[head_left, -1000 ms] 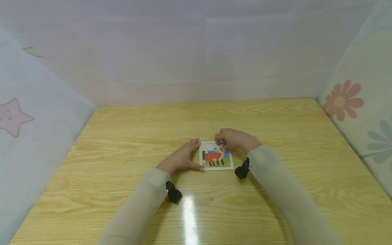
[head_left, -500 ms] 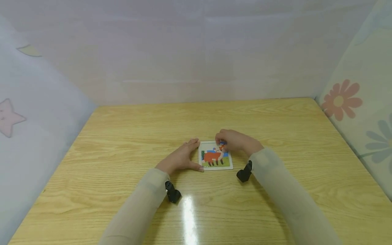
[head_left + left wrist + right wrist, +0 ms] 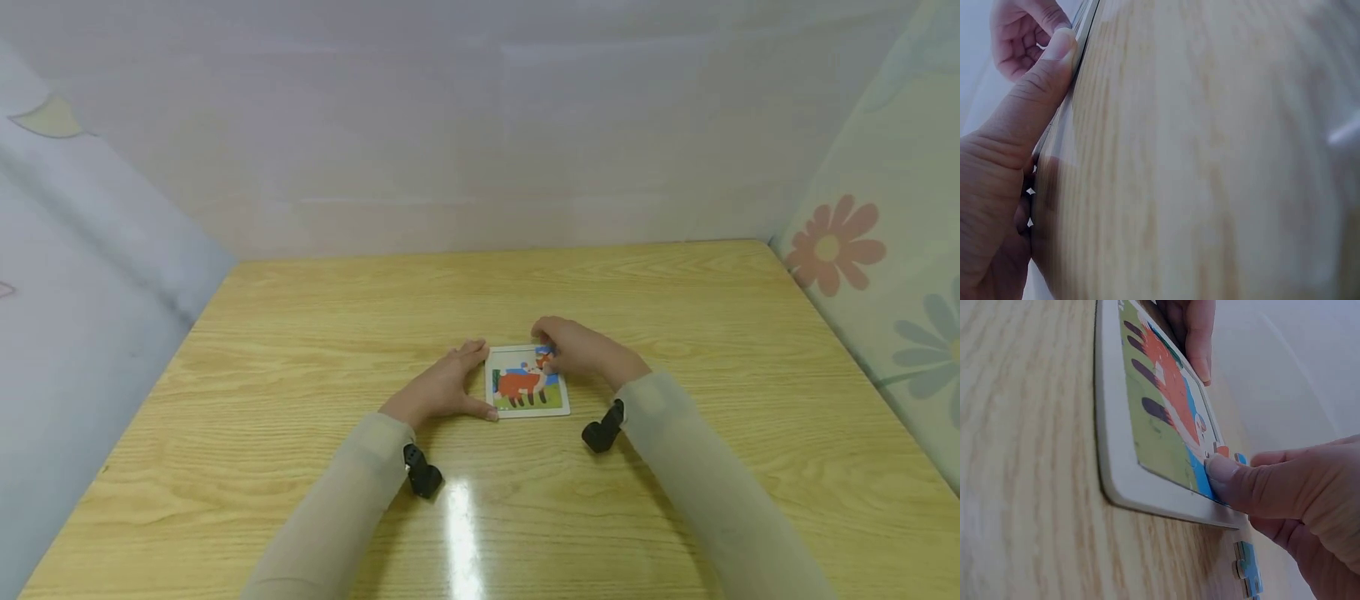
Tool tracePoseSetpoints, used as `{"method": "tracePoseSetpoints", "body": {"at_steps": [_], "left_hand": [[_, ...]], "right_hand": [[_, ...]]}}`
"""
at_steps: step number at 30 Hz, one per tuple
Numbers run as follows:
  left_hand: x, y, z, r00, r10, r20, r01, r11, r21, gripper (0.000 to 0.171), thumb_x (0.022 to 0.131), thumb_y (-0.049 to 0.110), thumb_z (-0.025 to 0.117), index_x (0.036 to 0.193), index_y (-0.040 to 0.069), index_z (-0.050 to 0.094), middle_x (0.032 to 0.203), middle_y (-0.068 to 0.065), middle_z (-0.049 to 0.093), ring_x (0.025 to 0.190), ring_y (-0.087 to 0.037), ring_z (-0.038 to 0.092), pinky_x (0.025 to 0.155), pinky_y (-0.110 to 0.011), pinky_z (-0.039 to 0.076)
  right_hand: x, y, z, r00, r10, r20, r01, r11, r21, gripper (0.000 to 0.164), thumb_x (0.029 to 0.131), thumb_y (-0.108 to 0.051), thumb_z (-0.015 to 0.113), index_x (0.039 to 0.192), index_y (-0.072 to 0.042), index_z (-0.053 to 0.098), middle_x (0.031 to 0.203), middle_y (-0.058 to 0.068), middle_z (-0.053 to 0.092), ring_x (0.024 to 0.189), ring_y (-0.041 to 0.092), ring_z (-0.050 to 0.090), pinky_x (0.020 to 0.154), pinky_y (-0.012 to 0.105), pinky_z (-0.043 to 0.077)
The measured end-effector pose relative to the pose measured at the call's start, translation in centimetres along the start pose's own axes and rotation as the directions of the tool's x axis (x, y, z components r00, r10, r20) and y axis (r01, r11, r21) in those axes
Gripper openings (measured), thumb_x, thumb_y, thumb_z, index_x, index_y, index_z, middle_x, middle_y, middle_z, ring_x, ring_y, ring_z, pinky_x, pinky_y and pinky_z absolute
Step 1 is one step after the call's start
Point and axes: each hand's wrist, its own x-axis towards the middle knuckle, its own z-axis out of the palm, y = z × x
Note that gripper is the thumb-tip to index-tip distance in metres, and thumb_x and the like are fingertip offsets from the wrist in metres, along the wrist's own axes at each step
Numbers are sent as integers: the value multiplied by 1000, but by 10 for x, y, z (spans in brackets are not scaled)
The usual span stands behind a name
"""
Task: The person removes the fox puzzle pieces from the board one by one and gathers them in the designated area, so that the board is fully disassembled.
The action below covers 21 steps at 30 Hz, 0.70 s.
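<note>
A small jigsaw puzzle [image 3: 525,387] with a white frame and a picture of an orange, dark-legged animal lies flat in the middle of the table. Along its left edge my left hand [image 3: 442,385] is spread, thumb on the near corner and fingers at the far corner. In the left wrist view, the left thumb [image 3: 1054,53] presses the frame's rim. My right hand [image 3: 585,346] is at the far right corner, pinching an orange-and-blue puzzle piece [image 3: 543,357] over its place. In the right wrist view, the piece [image 3: 1222,451] sticks up beside the right thumb [image 3: 1225,470].
More blue-green puzzle pieces [image 3: 1249,569] lie on the table beside the frame, under the right hand in the right wrist view. The wooden table [image 3: 300,317] is bordered by a pale curtain [image 3: 480,150] at the back and printed curtains at both sides.
The right hand's fingers have shifted slightly right and away from the puzzle, so more of the corner piece shows, sitting flatter. The left hand stays in place at the left edge.
</note>
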Motion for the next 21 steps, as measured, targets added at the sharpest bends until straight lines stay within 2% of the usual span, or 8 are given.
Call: {"method": "tracePoseSetpoints", "body": {"at_steps": [3,6,12,18,21], "left_hand": [[0,0,0,1000,5,-4,-5,1000,-1,111,64,54,78,147,6,23,155,-7,13,143,-22,6,116,-38,9],[1,0,1,1000,3,-2,-3,1000,-2,111,64,55,78,147,6,22,155,-7,13,143,-22,5,116,-38,9],[0,0,1,1000,0,-1,0,1000,2,112,63,55,78,147,6,22,155,-6,12,143,-22,5,116,-39,9],[0,1,0,1000,-9,1,9,1000,3,112,63,56,77,147,7,22,155,-6,12,143,-22,5,115,-40,10],[0,1,0,1000,-11,4,11,1000,4,112,64,56,77,148,7,22,155,-5,12,143,-22,5,115,-41,10]], "right_hand": [[-3,2,1,999,-30,-30,30,1000,4,36,84,-10,69,115,0,54,109,12,56,96,24,51,88,39,45],[-6,4,3,996,-67,-58,67,998,-13,32,84,-11,69,112,-1,56,109,11,57,97,24,52,88,40,46],[-9,4,5,990,-108,-88,102,992,-71,34,85,-13,68,115,-1,58,113,11,59,103,25,53,94,42,44],[-10,3,6,987,-137,-85,129,988,-85,36,86,-15,66,119,-1,59,118,12,57,109,26,53,97,42,43],[-10,3,7,984,-153,-89,145,985,-93,37,85,-14,67,118,0,59,115,12,57,107,25,53,96,41,44]]}}
